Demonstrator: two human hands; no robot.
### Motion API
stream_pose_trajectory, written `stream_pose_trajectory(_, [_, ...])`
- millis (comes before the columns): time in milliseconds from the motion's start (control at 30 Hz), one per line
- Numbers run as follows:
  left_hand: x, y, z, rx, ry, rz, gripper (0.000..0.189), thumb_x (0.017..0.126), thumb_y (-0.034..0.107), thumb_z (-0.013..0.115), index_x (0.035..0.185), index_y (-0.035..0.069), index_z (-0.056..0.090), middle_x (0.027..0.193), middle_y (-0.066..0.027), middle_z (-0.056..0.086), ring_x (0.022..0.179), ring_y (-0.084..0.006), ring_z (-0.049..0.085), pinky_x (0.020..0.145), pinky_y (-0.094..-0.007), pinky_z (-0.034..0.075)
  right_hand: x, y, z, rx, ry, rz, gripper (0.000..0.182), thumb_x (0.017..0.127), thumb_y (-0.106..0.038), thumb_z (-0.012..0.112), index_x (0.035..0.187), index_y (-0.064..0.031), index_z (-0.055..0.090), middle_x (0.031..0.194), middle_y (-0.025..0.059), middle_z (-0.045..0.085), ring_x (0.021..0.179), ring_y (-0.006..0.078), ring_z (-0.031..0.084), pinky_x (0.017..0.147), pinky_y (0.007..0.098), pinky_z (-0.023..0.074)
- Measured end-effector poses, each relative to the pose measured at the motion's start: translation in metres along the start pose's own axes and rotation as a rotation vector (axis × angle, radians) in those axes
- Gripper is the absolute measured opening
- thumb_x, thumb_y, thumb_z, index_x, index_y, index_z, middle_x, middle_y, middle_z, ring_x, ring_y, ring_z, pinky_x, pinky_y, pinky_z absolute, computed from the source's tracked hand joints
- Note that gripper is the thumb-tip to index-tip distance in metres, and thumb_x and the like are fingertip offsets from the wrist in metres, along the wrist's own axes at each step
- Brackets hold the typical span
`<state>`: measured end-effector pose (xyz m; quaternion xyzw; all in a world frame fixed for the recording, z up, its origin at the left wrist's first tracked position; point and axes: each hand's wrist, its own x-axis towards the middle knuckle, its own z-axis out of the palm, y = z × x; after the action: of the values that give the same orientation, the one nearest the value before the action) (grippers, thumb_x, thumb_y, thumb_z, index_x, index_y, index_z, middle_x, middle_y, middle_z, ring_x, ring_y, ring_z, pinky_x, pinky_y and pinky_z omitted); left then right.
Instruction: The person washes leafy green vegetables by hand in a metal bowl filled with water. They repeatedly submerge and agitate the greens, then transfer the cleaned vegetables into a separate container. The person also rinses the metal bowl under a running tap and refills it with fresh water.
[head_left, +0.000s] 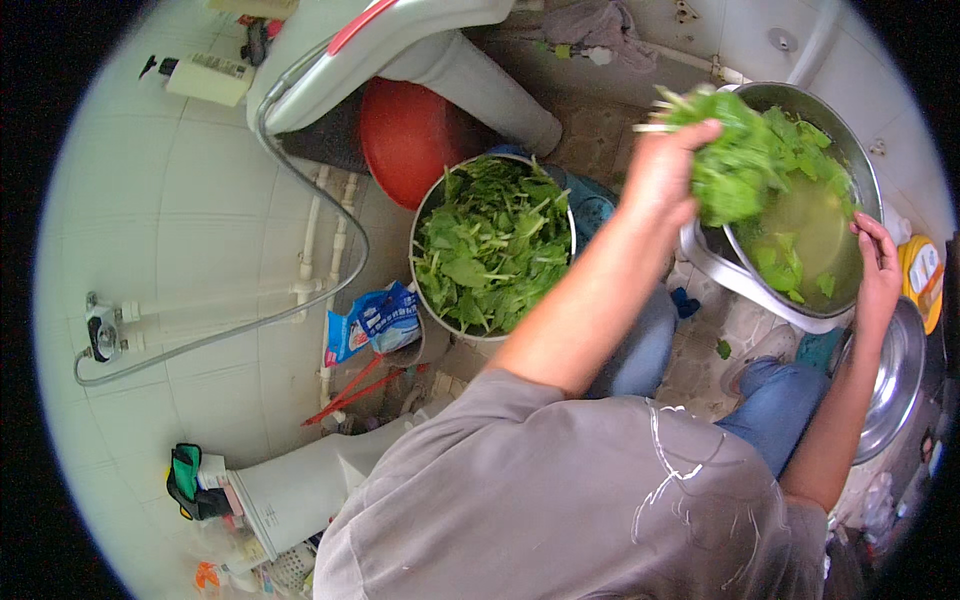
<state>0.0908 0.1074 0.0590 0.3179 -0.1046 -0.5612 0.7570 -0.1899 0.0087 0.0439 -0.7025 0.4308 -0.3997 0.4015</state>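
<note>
My left hand (671, 169) is closed around a bunch of leafy greens (731, 169), some pale stems sticking out behind it. It is over the left side of a round metal basin (870, 169) of cloudy, yellowish water with more green leaves floating in it. My right hand (877, 251) is at the basin's right rim, its fingertips over the edge. To the left, a round container (412, 240) is heaped with leafy greens (491, 247). The bunch is blurred, and its lower side over the basin is partly hidden.
A red basin (412, 142) leans under the white washbasin (480, 90). A grey hose (360, 225) hangs by the tiled wall. Below the greens stand a blue packet (394, 319) and red tongs-like handles (352, 394). A shiny metal bowl (896, 382) is at right. A leaf (723, 349) lies on the floor.
</note>
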Motion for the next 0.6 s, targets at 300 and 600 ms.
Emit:
stream_pose_trajectory(300, [-0.122, 0.145, -0.181, 1.529, 0.735, 1.019, 0.04, 0.078, 0.001, 0.062, 0.117, -0.001, 0.051, 0.113, -0.0149, 0.057, 0.102, -0.0234, 0.055, 0.088, -0.0299, 0.042, -0.017, 0.015, 0.002, -0.016, -0.067, 0.025, 0.014, 0.09, -0.005, 0.05, 0.098, 0.001, 0.06, 0.096, 0.0055, 0.062, 0.092, 0.0126, 0.058, 0.086, 0.0242, 0.0424])
stream_pose_trajectory(600, [-0.151, 0.113, -0.253, 2.085, 0.671, 0.125, 0.091, 0.063, 0.065, 0.066, 0.137, 0.023, 0.034, 0.141, -0.0227, 0.027, 0.129, -0.0425, 0.025, 0.102, -0.0527, 0.025, -0.023, -0.001, -0.004, -0.097, -0.073, 0.017, 0.013, 0.087, -0.004, 0.053, 0.096, -0.0008, 0.062, 0.092, 0.0031, 0.063, 0.088, 0.0101, 0.057, 0.083, 0.0227, 0.0422])
